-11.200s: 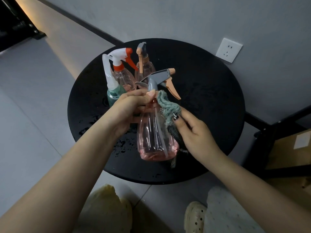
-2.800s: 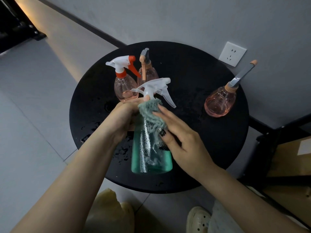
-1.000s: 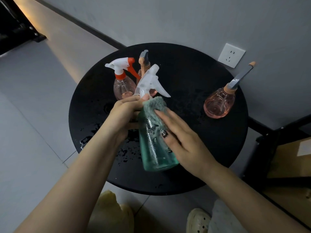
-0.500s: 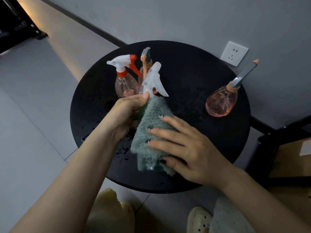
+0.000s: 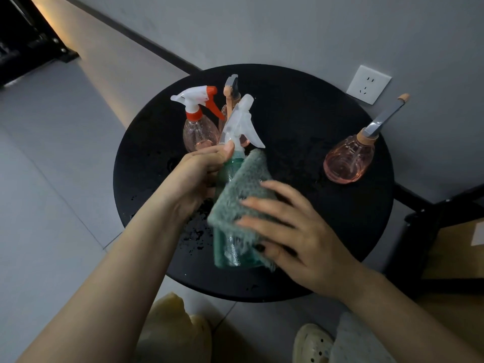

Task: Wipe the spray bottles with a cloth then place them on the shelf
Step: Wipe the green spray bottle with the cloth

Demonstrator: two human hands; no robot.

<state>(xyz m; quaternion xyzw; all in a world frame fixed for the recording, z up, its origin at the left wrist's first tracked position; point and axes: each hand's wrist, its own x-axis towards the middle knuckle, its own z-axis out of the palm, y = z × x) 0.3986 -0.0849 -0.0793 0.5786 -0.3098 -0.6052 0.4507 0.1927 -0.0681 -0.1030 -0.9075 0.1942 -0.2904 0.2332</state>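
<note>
The scene is dimly lit, with cool grey tones on the wall [image 5: 288,27] and floor [image 5: 47,179]. A warm band of light [image 5: 86,66] is seen running along the foot of the wall at the upper left, near a dark corner. The black round surface [image 5: 301,121] is rendered almost without detail, apart from small glints on water droplets [image 5: 193,231]. Motion blur is shown on the right hand [image 5: 290,231] and the green cloth [image 5: 241,195]. Straight lines are bent by wide-angle distortion towards the edges. Soft highlights are carried by the pink bottle [image 5: 348,161].
</note>
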